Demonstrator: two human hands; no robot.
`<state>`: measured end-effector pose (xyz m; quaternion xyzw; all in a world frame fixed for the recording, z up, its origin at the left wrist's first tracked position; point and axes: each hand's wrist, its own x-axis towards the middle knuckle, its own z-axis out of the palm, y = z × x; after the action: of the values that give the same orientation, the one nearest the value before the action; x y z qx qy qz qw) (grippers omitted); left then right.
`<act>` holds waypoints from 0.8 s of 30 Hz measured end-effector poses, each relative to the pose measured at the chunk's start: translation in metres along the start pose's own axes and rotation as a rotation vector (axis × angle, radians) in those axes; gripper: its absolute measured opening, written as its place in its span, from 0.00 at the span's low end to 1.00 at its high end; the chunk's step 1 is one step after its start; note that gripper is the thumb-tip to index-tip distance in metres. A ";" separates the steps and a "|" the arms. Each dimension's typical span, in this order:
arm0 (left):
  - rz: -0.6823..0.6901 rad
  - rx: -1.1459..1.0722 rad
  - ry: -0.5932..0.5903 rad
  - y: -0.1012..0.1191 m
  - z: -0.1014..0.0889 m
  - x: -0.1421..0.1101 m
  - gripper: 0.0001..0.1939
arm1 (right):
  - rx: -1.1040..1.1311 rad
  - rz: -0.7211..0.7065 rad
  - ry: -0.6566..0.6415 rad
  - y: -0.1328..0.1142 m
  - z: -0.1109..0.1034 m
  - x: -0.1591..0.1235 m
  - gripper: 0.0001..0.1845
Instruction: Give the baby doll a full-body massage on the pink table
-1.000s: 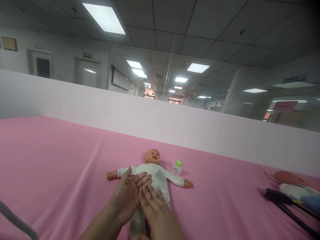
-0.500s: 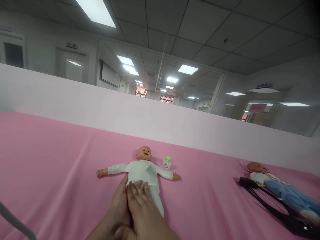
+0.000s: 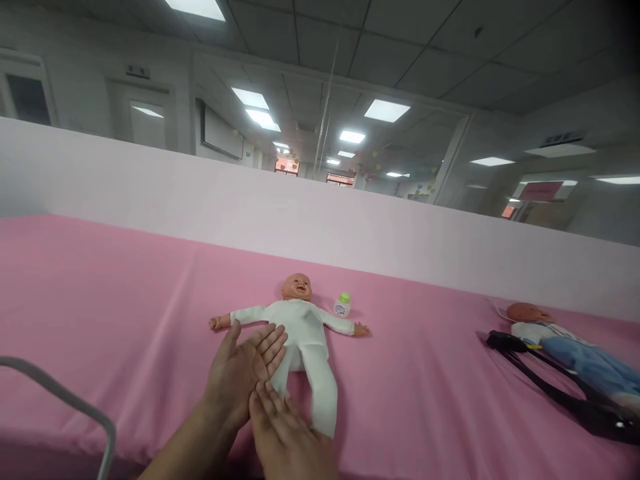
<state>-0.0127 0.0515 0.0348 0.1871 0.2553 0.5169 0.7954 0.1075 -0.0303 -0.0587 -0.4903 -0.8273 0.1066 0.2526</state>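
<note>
My left hand (image 3: 243, 373) is turned palm up, its fingers stretched out, in front of the baby doll's hip. Lower and to the right, my right hand (image 3: 287, 427) lies palm down with straight fingers, its fingertips touching the heel of the left palm. Neither hand holds anything. The baby doll (image 3: 300, 323), in a white top and trousers, lies on its back with arms spread; my left fingers cover part of one leg. By the doll's arm stands a small clear bottle (image 3: 343, 307) with a green cap.
A pink sheet (image 3: 425, 373) covers the table, with a low white wall (image 3: 240, 207) behind. To the right lie a second doll (image 3: 575, 343) in blue trousers and a black strap-like object (image 3: 555, 390). A grey bent tube (image 3: 65, 393) rises at the lower left.
My hands were laid together, right over left; now the right has slid back toward the wrist, baring the left palm and fingers. The camera view has tilted down slightly.
</note>
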 end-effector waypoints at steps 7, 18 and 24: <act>-0.107 -0.122 0.126 -0.030 0.014 -0.021 0.37 | 0.106 -0.134 -0.072 -0.019 -0.063 0.010 0.58; 0.014 -0.080 0.056 -0.023 0.010 -0.030 0.39 | 0.043 0.065 -0.168 -0.003 -0.085 0.004 0.53; 0.008 -0.032 0.076 -0.022 0.012 -0.019 0.39 | 0.111 -0.116 -0.120 -0.004 -0.061 -0.017 0.48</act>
<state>0.0043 0.0253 0.0354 0.1556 0.2764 0.5307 0.7859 0.1431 -0.0517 -0.0102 -0.4197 -0.8608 0.1668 0.2349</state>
